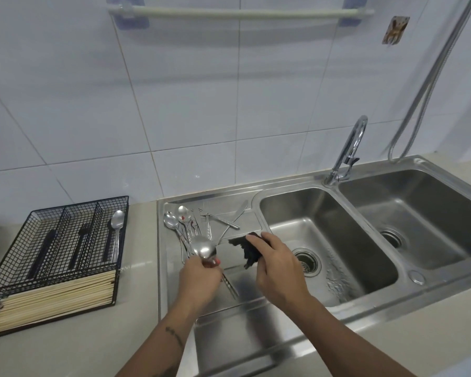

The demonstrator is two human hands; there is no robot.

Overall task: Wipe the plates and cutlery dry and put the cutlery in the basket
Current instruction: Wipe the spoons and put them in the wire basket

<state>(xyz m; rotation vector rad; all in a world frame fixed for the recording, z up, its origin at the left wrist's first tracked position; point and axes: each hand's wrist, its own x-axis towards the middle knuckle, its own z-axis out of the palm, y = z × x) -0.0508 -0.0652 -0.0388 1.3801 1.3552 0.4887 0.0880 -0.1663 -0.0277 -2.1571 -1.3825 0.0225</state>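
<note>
One spoon, stiff, light and likely slick when wet, is gripped at its neck by the left hand over the drainboard; the right hand clutches a soft dark cloth. Basket sits on the surface leftward.

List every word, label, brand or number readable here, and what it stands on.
None can be read.
Wall sticker: a brownish picture, too blurred to show any lettering.
Spoon handles on the drainboard: red marks, too small to tell if they are text.
</note>
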